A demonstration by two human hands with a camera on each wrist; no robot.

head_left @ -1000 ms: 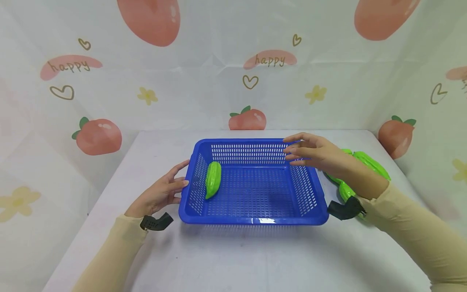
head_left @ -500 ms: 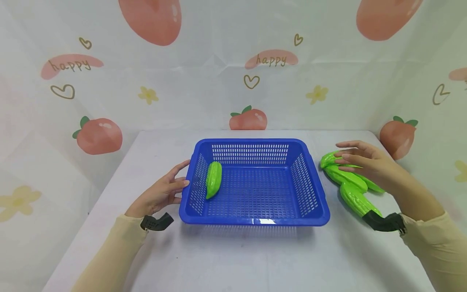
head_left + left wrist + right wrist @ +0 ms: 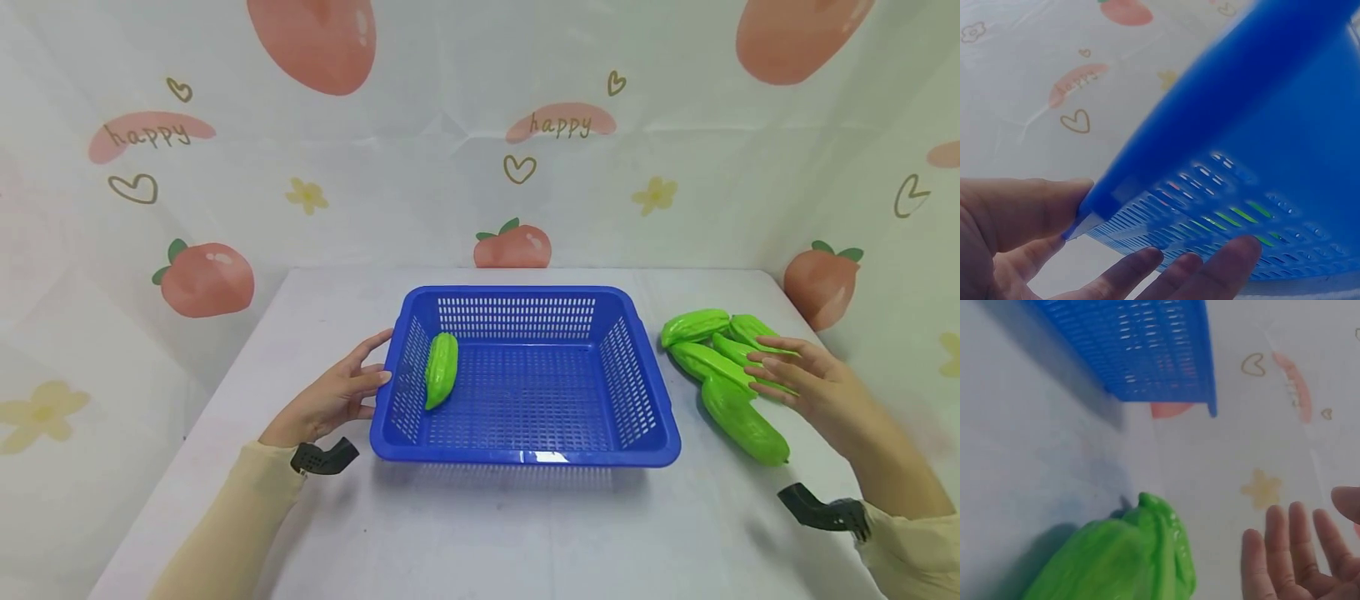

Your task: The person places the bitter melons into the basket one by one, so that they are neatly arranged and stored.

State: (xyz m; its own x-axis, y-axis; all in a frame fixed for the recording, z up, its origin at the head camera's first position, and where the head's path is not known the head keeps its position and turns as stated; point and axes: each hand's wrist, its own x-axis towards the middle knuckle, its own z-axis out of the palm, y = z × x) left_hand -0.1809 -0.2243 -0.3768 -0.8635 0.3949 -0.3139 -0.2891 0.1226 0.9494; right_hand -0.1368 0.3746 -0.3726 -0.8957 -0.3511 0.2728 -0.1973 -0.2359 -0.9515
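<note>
Blue slotted basket in clamped left grip, right grip apart near glossy gourds

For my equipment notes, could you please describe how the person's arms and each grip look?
The left sleeve and right sleeve are plain beige and reach to the wrists. There sit a left device and a right device, both black and bent in shape. The left grip and right grip wear no gloves. I see no lettering on the sleeves.
</note>
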